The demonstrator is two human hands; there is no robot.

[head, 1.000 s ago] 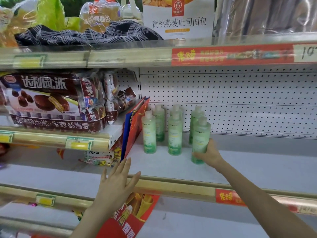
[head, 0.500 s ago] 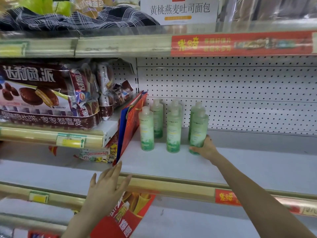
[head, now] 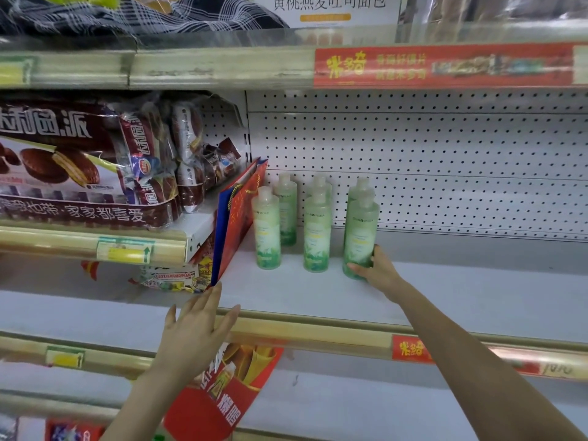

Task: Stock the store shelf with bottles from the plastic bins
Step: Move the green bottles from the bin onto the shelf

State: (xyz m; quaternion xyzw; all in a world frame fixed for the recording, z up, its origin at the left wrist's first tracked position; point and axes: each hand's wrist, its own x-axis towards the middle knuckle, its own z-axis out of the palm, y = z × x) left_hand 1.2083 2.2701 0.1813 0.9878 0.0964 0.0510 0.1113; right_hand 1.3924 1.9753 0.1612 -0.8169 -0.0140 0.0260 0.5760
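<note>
Several pale green bottles stand in two rows on the white shelf against the pegboard. My right hand grips the base of the front right green bottle, which stands upright on the shelf. To its left stand a front middle bottle and a front left bottle, with others behind them. My left hand hovers with fingers spread and holds nothing, just in front of the shelf's gold front rail. No plastic bin is in view.
A red and blue gift bag leans at the bottles' left. Chocolate pie packs fill a higher shelf at left. Red promo tags run along the upper rail. A red carton sits on the shelf below.
My right hand has slid the bottle back and set it upright in line with the front row. The left hand stayed near the rail. The view tilted slightly downward.
</note>
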